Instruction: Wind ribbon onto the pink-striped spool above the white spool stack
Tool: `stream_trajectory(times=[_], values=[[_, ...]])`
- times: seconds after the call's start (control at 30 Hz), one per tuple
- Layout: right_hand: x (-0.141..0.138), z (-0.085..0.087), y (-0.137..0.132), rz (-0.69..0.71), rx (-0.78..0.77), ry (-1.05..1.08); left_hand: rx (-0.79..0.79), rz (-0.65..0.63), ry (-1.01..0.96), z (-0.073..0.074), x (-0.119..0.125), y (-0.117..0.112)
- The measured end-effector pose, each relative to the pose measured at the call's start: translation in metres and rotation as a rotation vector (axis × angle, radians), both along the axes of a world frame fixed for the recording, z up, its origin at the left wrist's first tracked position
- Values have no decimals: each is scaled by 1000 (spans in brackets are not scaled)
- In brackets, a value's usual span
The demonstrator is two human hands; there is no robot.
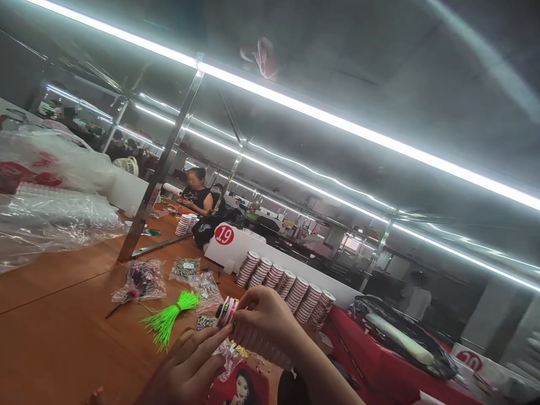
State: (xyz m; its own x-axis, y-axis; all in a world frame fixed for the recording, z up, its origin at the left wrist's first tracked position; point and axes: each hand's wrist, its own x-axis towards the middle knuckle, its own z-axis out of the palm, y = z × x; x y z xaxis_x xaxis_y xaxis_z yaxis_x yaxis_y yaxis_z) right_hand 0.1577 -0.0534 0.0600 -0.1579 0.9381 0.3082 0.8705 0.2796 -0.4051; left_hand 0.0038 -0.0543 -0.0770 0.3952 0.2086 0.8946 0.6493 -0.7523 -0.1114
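From where I stand, the right hand (264,312) has its thumb and bent fingers pinched on the far end of some banded spools (228,312), white-rimmed with pink and dark between. The left hand (192,360) brings its straight fingers up to the near side, touching; whether it grips too or merely steadies, I cannot tell, as its thumb is hidden. Held end to end like that, the rims probably stay lined up.

Just beyond the right hand, stacked reels (287,284) stand in a row against a white panel (270,259), likely so the columns don't topple. Left of the hands on the counter (76,320) lies a green bundle (172,318), bound at the middle, presumably to keep its strands together. Past it, a bag of beads (145,279) seems parked within reach, clear of the fingers.
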Motion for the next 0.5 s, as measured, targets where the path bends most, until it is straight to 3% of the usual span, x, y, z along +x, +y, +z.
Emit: stream_trajectory(times=[0.27, 0.5], values=[[-2, 18, 10, 147, -36, -167, 89, 6, 28, 5, -3, 2], [-2, 25, 11, 177, -62, -219, 107, -10, 38, 1, -4, 6]])
